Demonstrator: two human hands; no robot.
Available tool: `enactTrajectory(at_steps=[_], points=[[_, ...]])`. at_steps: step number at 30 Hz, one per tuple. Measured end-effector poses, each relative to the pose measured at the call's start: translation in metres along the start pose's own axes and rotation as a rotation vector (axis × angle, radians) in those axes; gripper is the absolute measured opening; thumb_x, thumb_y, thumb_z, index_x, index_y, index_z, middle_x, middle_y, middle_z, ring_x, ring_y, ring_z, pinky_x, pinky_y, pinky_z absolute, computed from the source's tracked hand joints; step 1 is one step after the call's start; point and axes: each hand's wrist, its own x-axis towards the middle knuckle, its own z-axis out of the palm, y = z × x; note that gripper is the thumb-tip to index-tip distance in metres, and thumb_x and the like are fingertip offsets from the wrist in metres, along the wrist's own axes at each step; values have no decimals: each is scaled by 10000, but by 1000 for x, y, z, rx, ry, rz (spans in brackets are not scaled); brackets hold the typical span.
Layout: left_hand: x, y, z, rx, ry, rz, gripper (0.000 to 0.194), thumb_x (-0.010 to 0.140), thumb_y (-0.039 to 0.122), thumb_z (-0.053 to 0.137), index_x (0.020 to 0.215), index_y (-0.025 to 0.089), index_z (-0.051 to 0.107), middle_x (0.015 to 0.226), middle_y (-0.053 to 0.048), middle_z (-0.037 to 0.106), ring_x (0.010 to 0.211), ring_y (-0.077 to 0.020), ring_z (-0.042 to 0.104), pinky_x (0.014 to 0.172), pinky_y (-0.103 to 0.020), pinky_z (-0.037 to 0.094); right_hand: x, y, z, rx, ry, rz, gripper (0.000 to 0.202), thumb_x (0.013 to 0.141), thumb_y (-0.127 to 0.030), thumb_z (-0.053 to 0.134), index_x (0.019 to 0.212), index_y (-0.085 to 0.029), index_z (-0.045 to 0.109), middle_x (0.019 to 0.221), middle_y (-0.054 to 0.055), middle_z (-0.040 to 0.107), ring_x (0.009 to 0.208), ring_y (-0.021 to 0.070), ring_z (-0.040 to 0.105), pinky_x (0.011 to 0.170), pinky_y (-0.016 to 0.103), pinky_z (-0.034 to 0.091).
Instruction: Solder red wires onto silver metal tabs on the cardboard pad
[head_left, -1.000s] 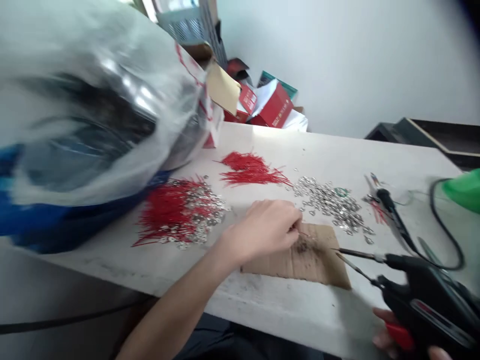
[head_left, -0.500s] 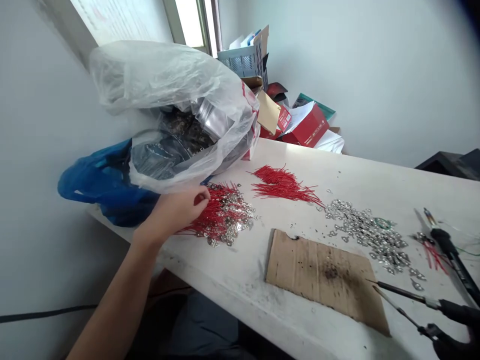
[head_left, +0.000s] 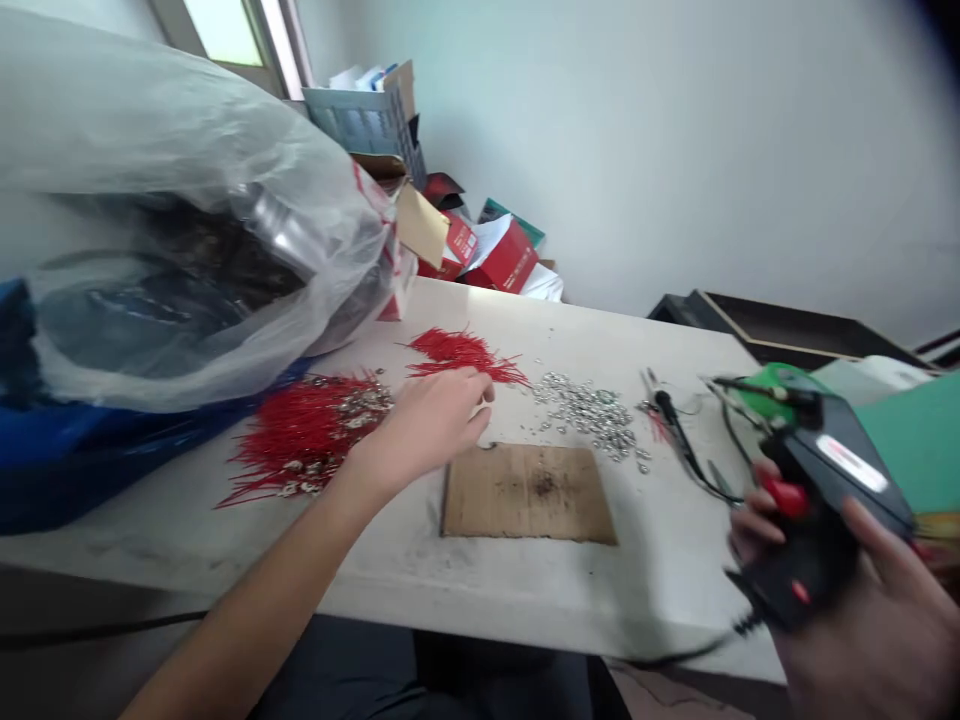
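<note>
My left hand hovers over the white table, just in front of a bundle of short red wires. Its fingers are bent, the thumb stands apart from them, and nothing shows between them. To its left lies a heap of red wires with small metal tabs on their ends. A scorched piece of cardboard is to the right of that hand. At the right, my right hand, blurred, grips a black soldering gun with a red trigger, raised above the table.
Loose silvery metal tabs are scattered beyond the cardboard. A soldering iron lies right of them. A large clear plastic bag bulges over the left side, with blue plastic under it. Red boxes stand behind the table.
My view has turned right. My left hand has moved from the heap of tabbed wires toward the plain red wires. The soldering gun is now lifted away from the cardboard, to the right.
</note>
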Motion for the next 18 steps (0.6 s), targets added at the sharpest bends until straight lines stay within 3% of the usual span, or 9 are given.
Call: enactTrajectory(at_steps=[1,2,5,9,12,15,18], points=[[18,8,11,10,-8,24,195,996,248,560,1128,197,693,1208,-90,743,1095,-290,688,828,-378,496,15,-4,6,149,35,144,234,956,-320,663,1035,-174,828,1111,182,742,774,202,661,491,308,490],[35,14,22,7,-15,51,220,974,216,578,1159,185,692,1248,-114,728,1142,-307,671,843,-386,504,33,-7,15,260,62,199,192,911,-244,683,1015,-180,833,1172,167,745,830,192,674,496,277,492],[74,25,52,-1,5,137,279,947,189,623,1218,180,687,1297,-134,698,1246,-321,618,931,-410,512,86,-13,47,332,8,126,170,870,-209,688,979,-160,808,1218,105,752,931,152,695,565,199,523],[94,25,83,-7,71,152,246,966,219,638,1200,185,706,1285,-143,689,1283,-333,594,1072,-487,463,137,9,84,365,-13,93,144,844,-258,692,938,-178,766,1171,57,778,913,133,720,577,181,517],[95,19,96,-31,103,126,180,991,217,610,1112,186,740,1225,-136,706,1251,-336,618,1075,-519,465,149,43,93,373,8,117,198,814,-282,701,955,-155,759,1132,68,784,789,107,701,553,177,499],[95,13,101,-87,116,106,192,995,179,591,1102,183,749,1181,-115,733,1196,-307,657,1035,-470,512,144,74,93,352,31,139,229,746,-272,758,925,-128,749,1021,83,797,645,92,638,509,185,468],[96,8,102,-158,121,104,243,997,127,560,1153,178,738,1181,-99,754,1160,-266,682,1032,-409,537,134,90,91,326,42,169,218,699,-263,792,864,-135,728,927,72,795,568,84,573,481,197,448]])
